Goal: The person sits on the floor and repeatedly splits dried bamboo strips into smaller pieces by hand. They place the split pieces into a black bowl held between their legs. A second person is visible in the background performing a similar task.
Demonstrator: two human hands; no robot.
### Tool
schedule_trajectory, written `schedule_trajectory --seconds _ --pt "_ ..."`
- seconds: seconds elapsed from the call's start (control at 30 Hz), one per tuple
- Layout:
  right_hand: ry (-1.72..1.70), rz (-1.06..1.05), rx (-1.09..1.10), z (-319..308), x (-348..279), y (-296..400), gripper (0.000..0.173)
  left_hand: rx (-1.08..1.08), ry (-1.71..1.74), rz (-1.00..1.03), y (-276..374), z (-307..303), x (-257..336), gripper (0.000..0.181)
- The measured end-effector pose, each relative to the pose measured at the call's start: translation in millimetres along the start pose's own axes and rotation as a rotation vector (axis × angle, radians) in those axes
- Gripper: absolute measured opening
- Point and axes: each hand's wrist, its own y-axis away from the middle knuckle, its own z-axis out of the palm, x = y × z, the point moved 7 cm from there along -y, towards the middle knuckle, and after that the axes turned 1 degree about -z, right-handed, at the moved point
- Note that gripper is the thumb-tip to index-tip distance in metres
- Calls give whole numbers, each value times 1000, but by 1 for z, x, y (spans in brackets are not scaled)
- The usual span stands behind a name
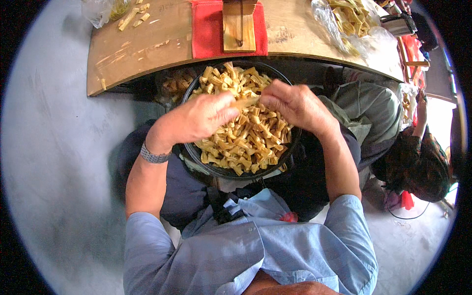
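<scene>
Above a round black basin [191, 156], a tan strip [246, 103] stretches between my two hands. My left hand [204, 116] pinches one end between thumb and fingers, slightly blurred. The other end is in the bent fingers of my right hand [289, 103]. Heaped in the basin is a pile of tan knotted strips [254, 147], short pieces with flared ends. They look like a dried food, but exactly which I cannot tell. The basin sits between my knees, close to the table's near edge.
On the wooden table [162, 48], a wooden block with a thin dark metal part [238, 33] rests on a red towel [206, 29]. A plastic bag of tan strips [350, 16] lies at right, small pieces [129, 18] at left. Another person [416, 162] sits at right.
</scene>
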Motion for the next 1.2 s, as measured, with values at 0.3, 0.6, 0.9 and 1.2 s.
schedule_trajectory --seconds 0.3,0.6,0.9,1.2 --pt "100 -103 432 -49 4 -55 20 569 -229 125 -39 -81 8 28" --pt "90 25 498 -52 28 -89 30 792 -372 166 -62 -96 5 21" --pt "19 60 497 -48 22 -63 36 761 -125 93 -44 -87 -4 22" --pt "-862 -13 303 -14 2 -70 24 484 722 154 -45 -53 11 31"
